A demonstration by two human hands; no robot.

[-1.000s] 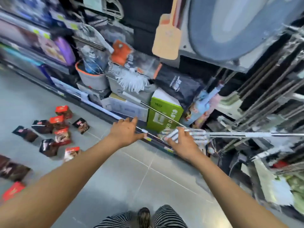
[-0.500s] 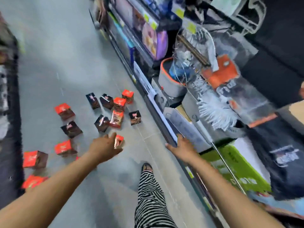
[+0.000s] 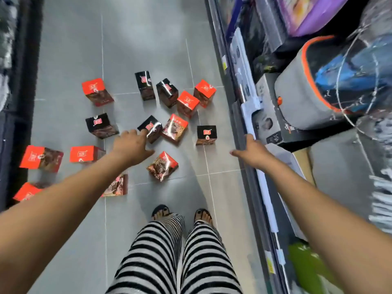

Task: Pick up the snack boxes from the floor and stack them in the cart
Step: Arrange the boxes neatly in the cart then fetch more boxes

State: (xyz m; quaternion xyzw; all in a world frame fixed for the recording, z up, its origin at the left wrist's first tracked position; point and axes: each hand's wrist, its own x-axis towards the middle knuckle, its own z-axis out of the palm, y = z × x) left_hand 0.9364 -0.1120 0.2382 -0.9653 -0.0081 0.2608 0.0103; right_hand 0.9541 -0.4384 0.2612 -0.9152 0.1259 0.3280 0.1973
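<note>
left hand (image 3: 132,145) empty, fingers loose | right hand (image 3: 252,152) empty, spread | snack boxes (image 3: 175,128) scattered just beyond both | likely poised to grab, 0 held

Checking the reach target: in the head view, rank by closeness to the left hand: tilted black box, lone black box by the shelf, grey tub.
1. Tilted black box, at the fingertips of the left hand.
2. Lone black box, off to the right.
3. Grey tub, far right, orange-rimmed.
</note>
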